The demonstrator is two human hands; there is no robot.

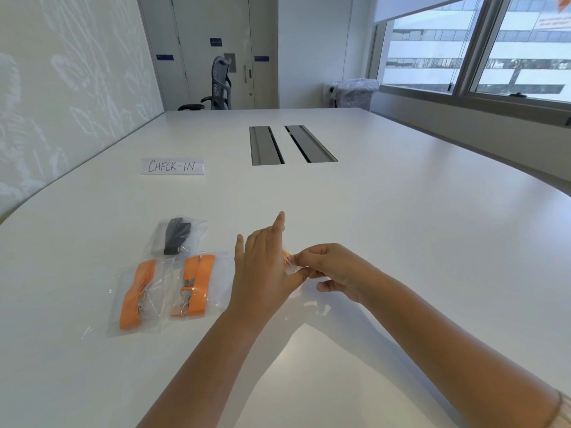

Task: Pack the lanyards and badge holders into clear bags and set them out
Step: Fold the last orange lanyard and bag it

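Head view: a broad white table (401, 230) fills most of the frame, curving away at the left and right edges. Two long grey cable hatches (290, 144) are set into it at upper centre. Beyond the far edge, a grey office chair (220, 84) stands before a door at top centre, and a window (494, 47) takes the upper right.

Both forearms come in from the bottom of the frame and meet just below centre. The left hand (262, 270) lies with its back to the camera, forefinger and little finger stretched out toward the far side, its thumb meeting the other hand. The right hand (332, 270) has its fingers curled and pinches the edge of a clear bag (292, 264); a sliver of orange shows inside it between the two hands. Whether the left thumb also pinches the bag cannot be told, as the hand hides it.

At lower left, three filled bags lie flat on the table: a bag with an orange lanyard (136, 296) nearest the left edge, a second orange lanyard bag (196, 284) just beside it, and a black lanyard bag (177, 236) just above them, its lower edge overlapping theirs.

A white card reading CHECK-IN (172, 166) stands at centre left, well apart from the bags.
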